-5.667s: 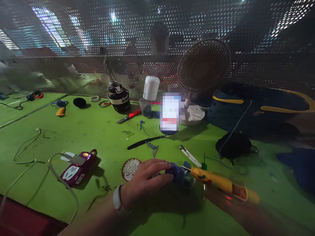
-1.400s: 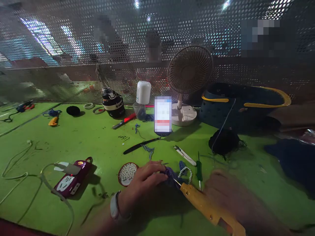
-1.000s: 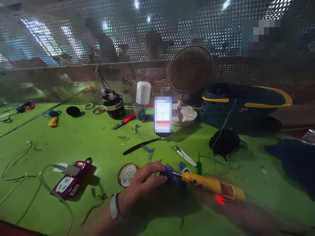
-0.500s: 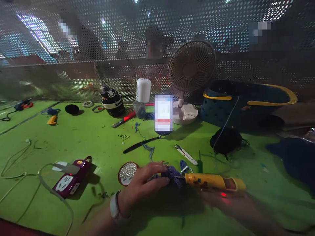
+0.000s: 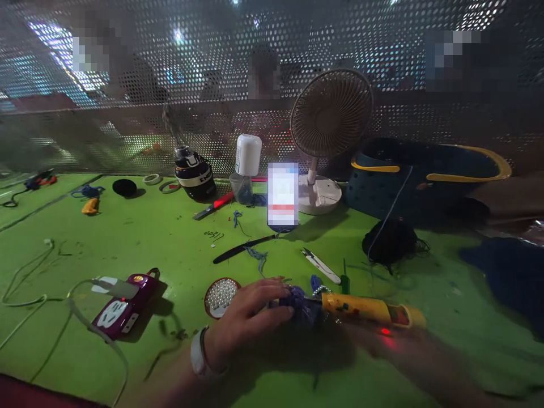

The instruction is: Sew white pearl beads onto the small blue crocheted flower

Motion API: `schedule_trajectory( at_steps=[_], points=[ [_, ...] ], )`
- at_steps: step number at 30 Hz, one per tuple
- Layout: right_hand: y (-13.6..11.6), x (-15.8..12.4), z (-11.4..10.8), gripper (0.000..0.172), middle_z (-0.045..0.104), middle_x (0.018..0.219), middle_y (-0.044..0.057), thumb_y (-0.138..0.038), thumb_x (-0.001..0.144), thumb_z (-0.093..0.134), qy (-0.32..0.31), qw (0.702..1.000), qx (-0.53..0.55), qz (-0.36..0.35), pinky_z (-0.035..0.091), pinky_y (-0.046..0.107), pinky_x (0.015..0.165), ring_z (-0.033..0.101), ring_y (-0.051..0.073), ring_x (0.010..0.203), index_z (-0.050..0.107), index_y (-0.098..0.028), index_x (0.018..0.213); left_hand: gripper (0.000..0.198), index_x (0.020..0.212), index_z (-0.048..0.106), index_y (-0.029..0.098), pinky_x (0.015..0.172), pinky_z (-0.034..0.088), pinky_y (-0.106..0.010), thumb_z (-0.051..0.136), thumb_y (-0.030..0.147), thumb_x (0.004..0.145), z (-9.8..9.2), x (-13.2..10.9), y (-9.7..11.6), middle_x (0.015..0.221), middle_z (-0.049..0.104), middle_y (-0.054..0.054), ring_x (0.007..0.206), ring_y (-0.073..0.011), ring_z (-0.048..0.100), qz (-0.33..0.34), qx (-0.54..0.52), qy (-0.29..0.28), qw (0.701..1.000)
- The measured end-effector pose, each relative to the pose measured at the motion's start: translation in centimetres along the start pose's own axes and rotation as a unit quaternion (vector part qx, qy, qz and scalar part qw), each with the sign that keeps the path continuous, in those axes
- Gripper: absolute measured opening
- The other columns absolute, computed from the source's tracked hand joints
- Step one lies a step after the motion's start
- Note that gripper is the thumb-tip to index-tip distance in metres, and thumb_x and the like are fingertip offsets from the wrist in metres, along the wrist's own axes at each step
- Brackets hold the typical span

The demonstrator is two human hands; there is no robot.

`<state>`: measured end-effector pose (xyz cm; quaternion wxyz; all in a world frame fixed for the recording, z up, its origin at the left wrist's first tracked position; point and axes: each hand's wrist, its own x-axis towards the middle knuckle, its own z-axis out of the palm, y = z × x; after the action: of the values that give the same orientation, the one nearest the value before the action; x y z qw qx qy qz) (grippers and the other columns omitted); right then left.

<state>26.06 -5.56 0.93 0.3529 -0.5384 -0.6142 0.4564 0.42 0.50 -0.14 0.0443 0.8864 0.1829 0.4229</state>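
Observation:
My left hand (image 5: 250,309), with a pale band on its wrist, pinches a bundle of purple yarn (image 5: 301,303). From the right, a yellow tube-shaped tool (image 5: 357,306) with a thin metal shaft points into this bundle. My right hand (image 5: 374,338) is smeared by motion along the tool's underside and seems to grip it; its fingers do not show clearly. A red light glows there. Just behind the yarn lies a short string of pearl beads (image 5: 322,290). Beside my left hand sits a round dish of loose pearl beads (image 5: 221,297).
White thread snips (image 5: 321,266) and a green-handled tool (image 5: 345,283) lie behind the yellow tool. Farther back stand a phone (image 5: 283,195), a fan (image 5: 331,119) and a dark basket (image 5: 425,175). A purple power strip (image 5: 123,306) with cables is at left; black yarn (image 5: 391,243) lies right.
The yellow tool's tip end has shifted slightly right and up, and the tool tilts a little more. My left hand keeps its place on the yarn.

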Motion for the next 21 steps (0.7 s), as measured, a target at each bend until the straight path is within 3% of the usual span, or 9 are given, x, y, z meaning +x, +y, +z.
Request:
schedule_trajectory(
  at_steps=[5,12,18,21],
  points=[
    [0.3,1.6,-1.5,0.024,0.074,0.092,0.006,-0.038,0.076,0.069,-0.020,0.998,0.042,0.038,0.061,0.038,0.071,0.070,0.026,0.087,0.074,-0.025,0.096,0.018,0.107,0.062,0.016,0.090,0.058,-0.038,0.048,0.018,0.096,-0.2,-0.2,0.1,0.106,0.064,-0.009,0.110,-0.0202,0.059,-0.018,0.012,-0.010,1.000],
    [-0.4,1.1,-1.3,0.016,0.074,0.078,0.001,-0.032,0.071,0.073,0.000,0.986,0.118,0.114,0.059,0.032,0.072,0.071,0.023,0.081,0.076,-0.028,0.086,0.019,0.109,0.062,0.017,0.091,0.057,-0.037,0.048,0.017,0.095,-0.6,0.1,0.4,0.107,0.066,-0.009,0.113,-0.0202,0.058,-0.041,0.009,-0.024,0.999],
    [-1.1,1.4,-1.0,0.027,0.076,0.094,0.003,-0.035,0.066,0.076,-0.010,0.984,0.124,0.130,0.057,0.041,0.085,0.071,0.028,0.092,0.076,-0.030,0.093,0.019,0.108,0.061,0.016,0.090,0.057,-0.036,0.047,0.017,0.096,-0.5,0.0,0.1,0.108,0.064,-0.010,0.113,-0.0202,0.058,-0.011,0.019,-0.028,0.999],
    [-1.4,1.2,-1.4,0.021,0.076,0.083,0.005,-0.038,0.067,0.076,0.022,0.982,0.120,0.148,0.060,0.038,0.068,0.071,0.029,0.083,0.077,-0.028,0.087,0.020,0.109,0.061,0.016,0.088,0.058,-0.038,0.047,0.017,0.096,-0.5,-0.1,0.0,0.108,0.065,-0.010,0.113,-0.0213,0.058,-0.019,0.026,-0.031,0.999]
  ],
)
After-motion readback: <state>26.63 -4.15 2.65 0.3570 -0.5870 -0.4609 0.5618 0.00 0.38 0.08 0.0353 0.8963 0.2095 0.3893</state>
